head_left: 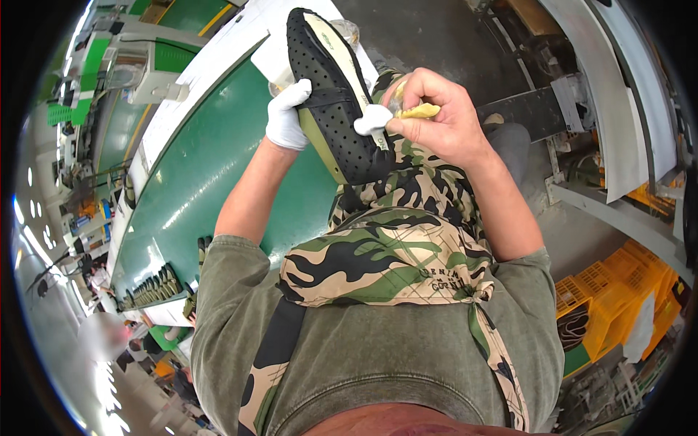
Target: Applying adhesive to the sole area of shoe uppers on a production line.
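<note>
Two hands are busy: your left hand holds the black shoe, your right hand pinches a white bit. The shoe seems light and bendy; hold its sides.

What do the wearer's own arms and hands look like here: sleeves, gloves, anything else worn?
The left hand wears a thin white glove reaching the wrist; the right hand has no full glove. Both forearms are bare below the short, faded olive-green sleeves. No watch shows on either wrist.
</note>
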`<state>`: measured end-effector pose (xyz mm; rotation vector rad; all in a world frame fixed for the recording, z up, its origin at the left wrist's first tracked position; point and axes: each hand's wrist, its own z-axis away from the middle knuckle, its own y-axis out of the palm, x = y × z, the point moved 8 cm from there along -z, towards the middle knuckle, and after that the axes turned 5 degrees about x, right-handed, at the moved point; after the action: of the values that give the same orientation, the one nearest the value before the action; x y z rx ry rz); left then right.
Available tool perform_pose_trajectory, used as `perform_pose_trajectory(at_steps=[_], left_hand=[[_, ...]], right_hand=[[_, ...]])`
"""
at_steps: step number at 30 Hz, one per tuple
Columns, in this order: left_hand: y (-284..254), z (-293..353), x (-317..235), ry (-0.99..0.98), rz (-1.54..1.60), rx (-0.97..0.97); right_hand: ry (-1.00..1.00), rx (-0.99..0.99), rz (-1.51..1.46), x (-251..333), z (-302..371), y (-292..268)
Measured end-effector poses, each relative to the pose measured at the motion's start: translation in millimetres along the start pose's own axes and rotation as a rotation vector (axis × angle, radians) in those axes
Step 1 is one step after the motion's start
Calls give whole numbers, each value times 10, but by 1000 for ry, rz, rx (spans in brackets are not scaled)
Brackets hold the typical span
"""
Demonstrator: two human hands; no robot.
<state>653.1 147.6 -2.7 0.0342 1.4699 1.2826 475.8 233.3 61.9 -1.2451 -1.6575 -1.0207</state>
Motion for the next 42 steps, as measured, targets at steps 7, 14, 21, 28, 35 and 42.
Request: perform_pose_trajectory(at_steps=[7,14,21,28,35,42], left_hand=[[154,-339,13,11,-143,-77],[893,-792,-206,197,-423,-15],[1752,-1892,-445,53,-463,207],[3647,-3380,-301,89,-569,233],[5043,-4611,771,-40,-649,470],[5106,-5519,1660,-31,-718,516]], right_hand=[[67,-31,-207,-110,45,-360],[-84,-94,-321,-120,283,-1102],[-104,-773,-668,-1357,977,-2222],[95,-929,-711,-2470,1378,-2484],[104,-995,-797,-2630,1363,-2766],[88,-1020,-845,-2583,1294,-2779]])
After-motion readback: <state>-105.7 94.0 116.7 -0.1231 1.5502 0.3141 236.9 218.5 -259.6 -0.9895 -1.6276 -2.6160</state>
